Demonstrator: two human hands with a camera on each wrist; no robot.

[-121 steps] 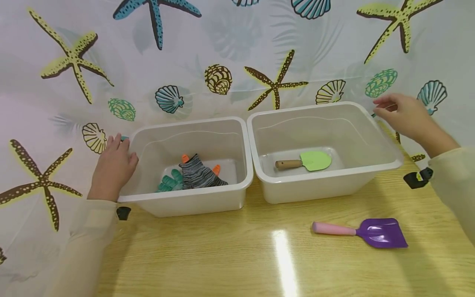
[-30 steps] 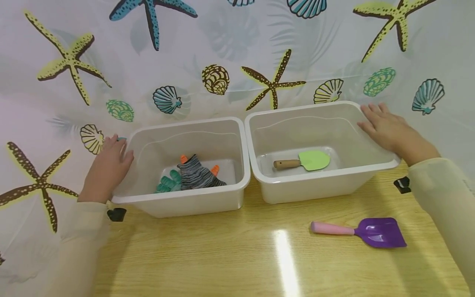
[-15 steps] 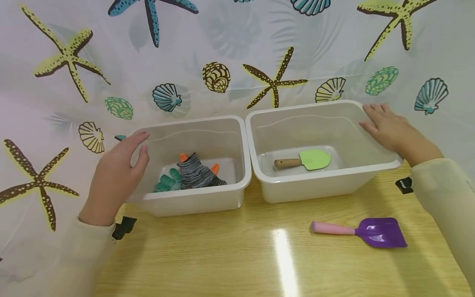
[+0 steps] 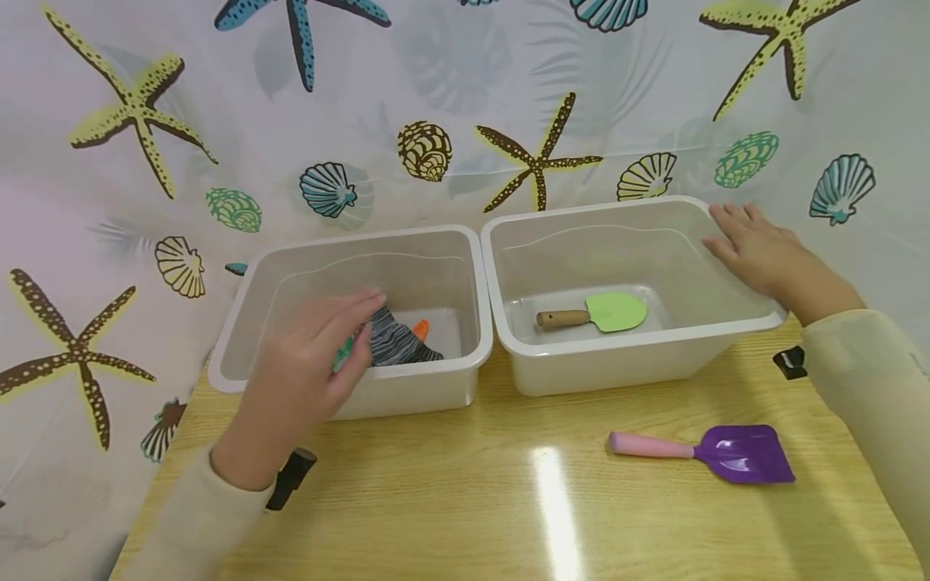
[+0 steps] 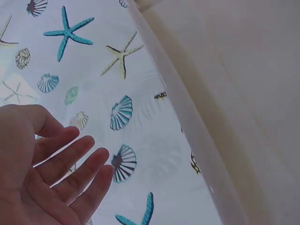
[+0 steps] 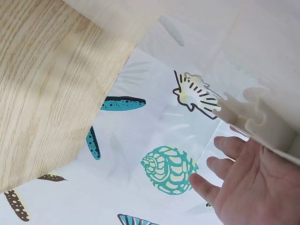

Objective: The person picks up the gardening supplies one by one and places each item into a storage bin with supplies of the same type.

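My left hand [image 4: 305,363], slightly blurred, hovers over the front of the left white bin [image 4: 232,331] with its fingers loosely extended and nothing in them. Behind it in that bin lies a grey striped knit glove [image 4: 398,339] with an orange fingertip [image 4: 421,329] showing. A bit of green glove [image 4: 345,352] peeks out past the hand, which hides the rest. My right hand [image 4: 773,258] rests on the right rim of the other white bin [image 4: 603,353], fingers straight. Inside this second bin is a small trowel [image 4: 616,312] with a lime green blade and wooden handle.
A purple shovel [image 4: 744,454] with a pink handle lies on the wooden table [image 4: 436,500], in front of the right bin. The two bins stand side by side, rims close together. A curtain [image 4: 465,89] printed with starfish and shells hangs behind them.
My left hand has left the left bin's outer rim and moved right over its front. My right hand came down onto the right bin's rim earlier and has stayed there.
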